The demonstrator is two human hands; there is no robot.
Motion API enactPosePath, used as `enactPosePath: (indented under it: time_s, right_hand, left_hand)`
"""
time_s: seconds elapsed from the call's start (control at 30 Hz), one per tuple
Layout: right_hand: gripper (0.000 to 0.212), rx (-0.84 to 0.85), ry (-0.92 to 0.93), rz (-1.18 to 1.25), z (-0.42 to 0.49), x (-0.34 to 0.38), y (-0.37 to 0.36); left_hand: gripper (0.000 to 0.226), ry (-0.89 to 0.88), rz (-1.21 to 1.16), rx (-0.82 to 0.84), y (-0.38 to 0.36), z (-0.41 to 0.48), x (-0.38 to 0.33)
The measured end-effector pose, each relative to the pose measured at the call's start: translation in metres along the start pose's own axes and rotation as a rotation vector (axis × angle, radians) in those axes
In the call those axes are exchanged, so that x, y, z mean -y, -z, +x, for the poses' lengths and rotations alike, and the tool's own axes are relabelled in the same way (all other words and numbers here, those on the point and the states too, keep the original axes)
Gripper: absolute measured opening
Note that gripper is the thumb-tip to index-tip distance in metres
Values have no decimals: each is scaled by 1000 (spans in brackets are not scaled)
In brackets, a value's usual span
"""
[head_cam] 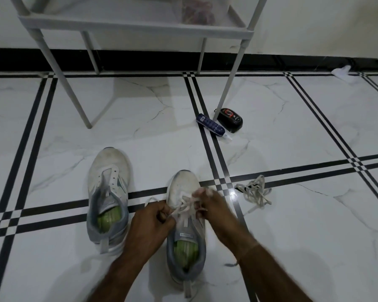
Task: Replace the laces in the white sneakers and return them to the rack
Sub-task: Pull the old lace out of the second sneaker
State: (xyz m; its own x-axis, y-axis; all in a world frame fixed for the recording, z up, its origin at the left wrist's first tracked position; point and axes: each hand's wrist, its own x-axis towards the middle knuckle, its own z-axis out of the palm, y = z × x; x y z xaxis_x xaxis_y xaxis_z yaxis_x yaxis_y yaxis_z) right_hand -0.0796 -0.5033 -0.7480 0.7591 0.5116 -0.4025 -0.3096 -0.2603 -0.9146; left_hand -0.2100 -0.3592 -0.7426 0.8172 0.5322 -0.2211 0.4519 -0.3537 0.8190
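Note:
Two white sneakers with grey collars and green insoles stand on the tiled floor, toes pointing away from me. The left sneaker point(108, 192) has bare eyelets and no lace. The right sneaker point(184, 225) carries a white lace point(184, 207) crossed over its tongue. My left hand point(150, 225) pinches one end of that lace at the shoe's left side. My right hand point(210, 205) pinches the lace over the eyelets on the right side; its fingers are blurred. A loose bundle of white laces point(254, 192) lies on the floor to the right.
The white rack point(135, 25) stands ahead on thin legs, one leg point(74, 83) near the left sneaker. A dark blue tube point(210, 124) and a black shoe-polish sponge case point(230, 119) lie by the right leg. A white cloth point(342, 71) sits at the wall.

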Motion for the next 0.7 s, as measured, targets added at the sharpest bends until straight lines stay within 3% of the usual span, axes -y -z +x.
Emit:
enactPosePath:
  time_s: [0.03,0.07,0.13,0.2,0.3,0.37,0.43,0.47,0.5,0.57,0.63,0.7]
  right_hand:
    - [32,-28,-81,191,0,6,2]
    - [33,-10,-74,179,2,11,3]
    - [39,83,66,-217,2,13,2]
    - [35,194,140,-614,0,5,-4]
    - [19,255,174,-697,-3,2,-12]
    - [20,167,64,-248,-3,7,-11]
    - [22,33,-117,468,-5,20,-7]
    - [22,-30,-125,625,-5,22,-3]
    - [22,-41,-90,626,-5,22,0]
    - [23,35,44,199,-6,17,3]
    - [32,137,186,-457,-8,1,-6]
    - [42,166,266,-711,-8,-12,-17]
  left_hand:
    - [10,2,2,-9,0,0,1]
    - [9,5,-3,-18,-1,0,3]
    - [6,3,-11,-18,-2,0,4]
    - [17,1,-37,0,-2,0,2]
    - [17,-1,-46,13,0,0,1]
    - [9,-1,-44,11,1,0,4]
    - [7,-2,-45,0,1,0,6]
    - [6,-1,-41,-7,1,0,7]
    - [4,-3,-36,-14,1,-1,7]
    - [10,6,-37,-11,0,-1,5]
    - [15,13,-51,11,0,-1,3]
    - [23,30,-71,22,1,-1,4]
